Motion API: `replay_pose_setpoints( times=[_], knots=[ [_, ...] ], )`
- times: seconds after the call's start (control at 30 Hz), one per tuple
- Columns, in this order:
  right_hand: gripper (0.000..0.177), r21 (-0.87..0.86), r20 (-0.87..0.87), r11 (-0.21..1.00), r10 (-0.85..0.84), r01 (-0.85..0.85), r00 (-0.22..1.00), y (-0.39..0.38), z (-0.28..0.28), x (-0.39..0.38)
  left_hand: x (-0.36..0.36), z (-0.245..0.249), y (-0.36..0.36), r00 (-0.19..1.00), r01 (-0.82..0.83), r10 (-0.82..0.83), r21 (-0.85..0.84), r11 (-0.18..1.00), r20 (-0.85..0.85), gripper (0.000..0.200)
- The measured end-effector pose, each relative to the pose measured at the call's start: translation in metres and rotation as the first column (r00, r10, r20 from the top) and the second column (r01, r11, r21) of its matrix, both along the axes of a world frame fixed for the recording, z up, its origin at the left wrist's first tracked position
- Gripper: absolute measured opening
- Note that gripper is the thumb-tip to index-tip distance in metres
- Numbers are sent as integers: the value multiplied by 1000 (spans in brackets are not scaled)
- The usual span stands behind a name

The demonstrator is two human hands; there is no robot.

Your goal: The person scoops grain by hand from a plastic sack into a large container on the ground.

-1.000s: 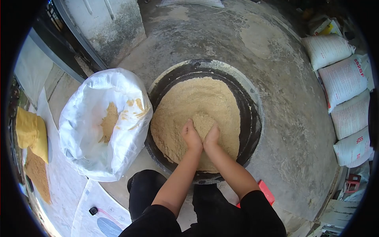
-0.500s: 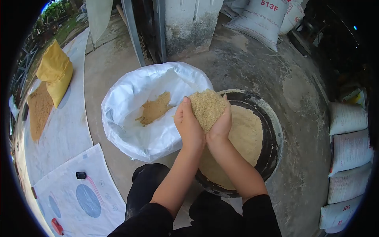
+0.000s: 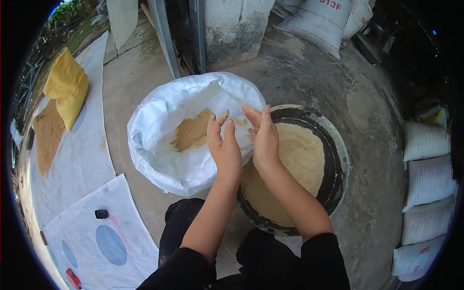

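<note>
My left hand (image 3: 224, 145) is over the right part of a wide-mouthed white sack (image 3: 159, 162), fingers apart and dusted with meal. Beside it, my right hand (image 3: 265, 137) hangs above the place where the sack meets a black tub (image 3: 333, 169), its fingers also spread and coated. Neither hand holds anything. Brownish meal (image 3: 192, 130) lies in the bottom of the sack. Paler meal (image 3: 302, 154) fills much of the tub, partly hidden by my right forearm.
Several full white sacks (image 3: 427, 181) are stacked at the right, and more sacks (image 3: 316, 21) stand at the back. A yellow bag (image 3: 67, 92) rests by a brown heap (image 3: 47, 130) on a pale sheet (image 3: 84, 150). A post (image 3: 227, 36) stands behind the sack.
The mound of meal cupped in my two hands is gone from them. My hands have parted and shifted slightly toward the sack, fingers now spread.
</note>
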State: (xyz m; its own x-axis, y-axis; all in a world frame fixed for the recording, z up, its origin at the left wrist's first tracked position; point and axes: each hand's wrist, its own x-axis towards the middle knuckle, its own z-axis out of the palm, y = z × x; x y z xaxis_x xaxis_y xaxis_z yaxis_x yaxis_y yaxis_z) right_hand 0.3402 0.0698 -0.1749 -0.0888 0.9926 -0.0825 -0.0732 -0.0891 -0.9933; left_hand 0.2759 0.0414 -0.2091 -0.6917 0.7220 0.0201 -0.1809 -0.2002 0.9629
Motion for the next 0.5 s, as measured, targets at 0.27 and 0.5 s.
replay_pose_setpoints(
  times=[0.27,0.5],
  knots=[
    [55,-112,-108,904,-424,413,899,-21,-104,158,103,-50,-33,782,416,-315,74,906,-539,18],
    [54,-259,-49,587,-801,767,597,-31,-247,218,129,-191,3,473,381,-556,-410,829,-683,30]
  ],
)
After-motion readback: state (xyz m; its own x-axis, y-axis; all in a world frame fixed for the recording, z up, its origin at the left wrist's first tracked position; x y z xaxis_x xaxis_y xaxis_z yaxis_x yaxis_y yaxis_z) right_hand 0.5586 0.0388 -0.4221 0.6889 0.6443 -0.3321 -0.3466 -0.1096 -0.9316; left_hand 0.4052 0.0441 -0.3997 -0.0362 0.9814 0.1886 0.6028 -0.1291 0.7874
